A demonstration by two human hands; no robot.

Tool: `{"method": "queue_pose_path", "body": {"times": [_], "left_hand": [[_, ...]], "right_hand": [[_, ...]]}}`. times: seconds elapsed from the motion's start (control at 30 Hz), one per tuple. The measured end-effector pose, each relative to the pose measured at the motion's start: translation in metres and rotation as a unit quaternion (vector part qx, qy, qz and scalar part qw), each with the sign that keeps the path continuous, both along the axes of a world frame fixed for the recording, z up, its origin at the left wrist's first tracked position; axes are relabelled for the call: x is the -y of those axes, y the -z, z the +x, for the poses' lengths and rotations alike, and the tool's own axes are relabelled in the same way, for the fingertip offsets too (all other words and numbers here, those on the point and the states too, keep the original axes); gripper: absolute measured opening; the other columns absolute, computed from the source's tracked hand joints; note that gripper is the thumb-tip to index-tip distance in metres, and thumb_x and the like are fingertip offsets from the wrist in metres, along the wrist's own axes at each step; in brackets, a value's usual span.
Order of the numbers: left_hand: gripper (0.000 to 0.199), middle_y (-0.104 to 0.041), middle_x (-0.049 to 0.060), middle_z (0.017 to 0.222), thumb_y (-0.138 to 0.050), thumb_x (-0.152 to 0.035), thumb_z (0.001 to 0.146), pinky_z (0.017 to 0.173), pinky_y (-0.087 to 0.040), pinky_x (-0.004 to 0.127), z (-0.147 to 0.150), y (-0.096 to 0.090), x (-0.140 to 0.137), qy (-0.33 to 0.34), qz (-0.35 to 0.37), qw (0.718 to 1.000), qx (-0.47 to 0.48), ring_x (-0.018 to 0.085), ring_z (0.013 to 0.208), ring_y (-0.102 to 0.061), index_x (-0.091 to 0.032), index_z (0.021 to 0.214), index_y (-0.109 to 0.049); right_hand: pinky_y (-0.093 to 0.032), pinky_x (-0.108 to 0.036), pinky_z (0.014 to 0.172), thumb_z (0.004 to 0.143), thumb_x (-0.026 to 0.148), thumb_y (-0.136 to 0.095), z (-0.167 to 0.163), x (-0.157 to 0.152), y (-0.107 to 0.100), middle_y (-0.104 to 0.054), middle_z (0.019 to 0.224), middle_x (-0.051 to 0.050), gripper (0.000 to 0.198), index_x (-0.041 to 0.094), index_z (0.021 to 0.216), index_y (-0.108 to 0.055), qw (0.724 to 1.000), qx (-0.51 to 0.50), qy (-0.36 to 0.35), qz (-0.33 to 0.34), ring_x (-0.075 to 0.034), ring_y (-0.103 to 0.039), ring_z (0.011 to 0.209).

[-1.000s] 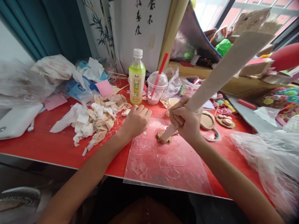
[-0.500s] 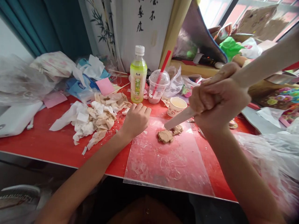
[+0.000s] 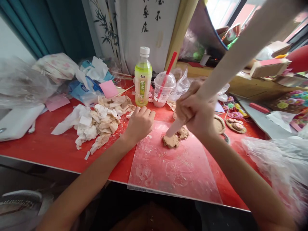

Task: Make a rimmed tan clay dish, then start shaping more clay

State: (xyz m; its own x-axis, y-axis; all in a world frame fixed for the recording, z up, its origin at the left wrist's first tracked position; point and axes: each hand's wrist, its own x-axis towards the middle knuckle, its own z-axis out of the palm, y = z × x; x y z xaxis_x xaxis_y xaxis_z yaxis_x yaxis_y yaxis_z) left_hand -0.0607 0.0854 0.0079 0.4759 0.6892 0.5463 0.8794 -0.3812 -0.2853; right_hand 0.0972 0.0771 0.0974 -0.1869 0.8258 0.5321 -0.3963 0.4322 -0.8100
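Observation:
My right hand [image 3: 196, 110] is wrapped round a pale rolling pin [image 3: 231, 70], which slants from the upper right down to the clay. Its narrow lower end meets the near lump of brown clay [image 3: 171, 142], a flattened, ragged-edged piece. A second clay lump [image 3: 183, 133] touches it behind, partly covered by the pin and my hand. Both lie on a clear plastic sheet [image 3: 173, 173] marked with smears and crumbs. My left hand [image 3: 140, 123] rests with curled fingers by the sheet's far left corner, and nothing shows in it.
Crumpled tissues [image 3: 101, 120] lie on the red table [image 3: 60, 144] to the left. A green-tea bottle [image 3: 142, 78] and a plastic cup [image 3: 164, 88] with a red straw stand behind. Round clay pieces [image 3: 235, 125] and plastic bags [image 3: 276, 154] are at the right.
My right hand has moved left and slightly down with the rolling pin, which now stands steeper, its lower end on the near clay. The paper cup is now mostly hidden. My left hand stays put.

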Motion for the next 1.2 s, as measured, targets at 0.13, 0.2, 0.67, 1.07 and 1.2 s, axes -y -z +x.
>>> {"method": "queue_pose_path", "body": {"times": [0.13,0.2,0.67,1.07,1.2], "left_hand": [[0.016,-0.06,0.009,0.073,-0.041,-0.013,0.083,0.068,-0.037,0.04,-0.002,-0.003,0.0,-0.011,0.013,1.0,0.007,0.026,0.076,-0.053,-0.015,0.078,-0.056],[0.016,-0.06,0.009,0.071,-0.041,-0.012,0.083,0.067,-0.037,0.039,-0.002,-0.004,0.0,-0.012,0.019,1.0,0.005,0.026,0.074,-0.053,-0.015,0.077,-0.056],[0.015,-0.06,0.008,0.072,-0.042,-0.01,0.081,0.068,-0.036,0.039,-0.004,-0.003,-0.003,-0.018,0.018,1.0,0.009,0.026,0.075,-0.054,-0.015,0.078,-0.055],[0.014,-0.061,0.008,0.073,-0.043,-0.013,0.083,0.069,-0.037,0.039,-0.005,-0.002,-0.003,-0.025,0.009,1.0,0.001,0.026,0.076,-0.055,-0.015,0.078,-0.056],[0.015,-0.061,0.009,0.073,-0.043,-0.012,0.083,0.069,-0.037,0.04,-0.004,-0.002,-0.003,-0.019,0.003,1.0,0.004,0.027,0.076,-0.055,-0.014,0.079,-0.057]], "right_hand": [[-0.021,-0.021,0.028,0.061,0.002,-0.051,-0.004,0.002,-0.003,-0.037,0.038,0.01,0.022,0.023,0.057,-0.049,0.998,-0.045,0.021,0.049,-0.005,-0.024,0.029],[-0.021,-0.021,0.027,0.062,0.003,-0.053,-0.007,0.0,0.006,-0.036,0.036,0.01,0.024,0.023,0.053,-0.046,1.0,0.002,-0.001,-0.012,-0.006,-0.028,0.029],[-0.02,-0.02,0.027,0.059,0.003,-0.055,0.001,0.017,0.006,-0.034,0.034,0.011,0.021,0.023,0.057,-0.052,0.999,-0.025,0.019,-0.019,-0.005,-0.022,0.027],[-0.019,-0.018,0.028,0.058,0.005,-0.055,0.021,0.02,0.01,-0.035,0.035,0.011,0.019,0.023,0.056,-0.049,0.996,-0.018,0.032,-0.081,-0.004,-0.024,0.028],[-0.018,-0.018,0.028,0.056,0.005,-0.053,0.026,0.024,0.01,-0.031,0.033,0.011,0.019,0.023,0.057,-0.051,0.995,-0.049,0.057,-0.059,-0.005,-0.021,0.028]]}}
